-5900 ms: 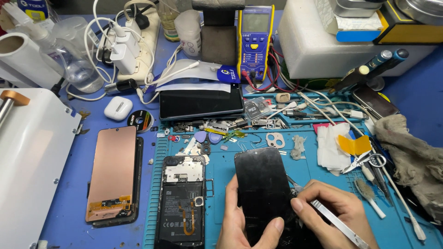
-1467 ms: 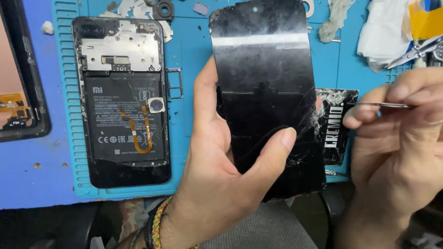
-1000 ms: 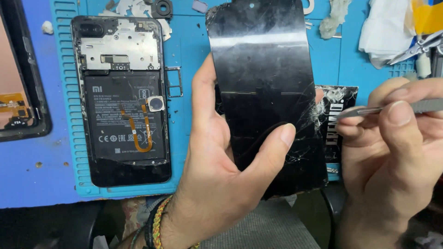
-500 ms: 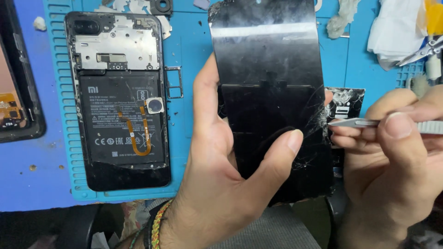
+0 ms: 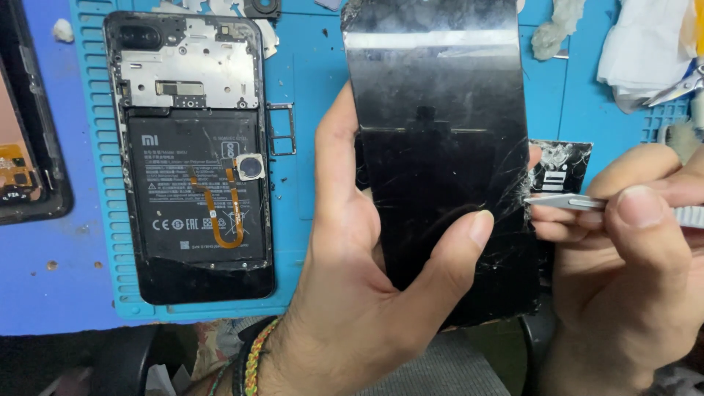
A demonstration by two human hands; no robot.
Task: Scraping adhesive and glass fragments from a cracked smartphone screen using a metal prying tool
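My left hand (image 5: 367, 279) grips a black, cracked phone screen panel (image 5: 440, 147), held upright over the blue work mat, with the thumb pressed on its lower right face. My right hand (image 5: 631, 271) holds a pair of metal tweezers (image 5: 565, 202). The tip of the tweezers touches the panel's cracked right edge. A small black shard with white cracks (image 5: 561, 165) sticks out behind that edge.
An opened phone body (image 5: 194, 154) with bare battery and an orange flex cable lies on the blue ribbed mat (image 5: 308, 147) to the left. Another phone (image 5: 22, 147) lies at the far left. White tissue and a tool (image 5: 645, 59) lie at the upper right.
The view moved in close on the panel. My right hand brought the tweezers from beside the panel to its cracked right edge. My left hand has kept its grip.
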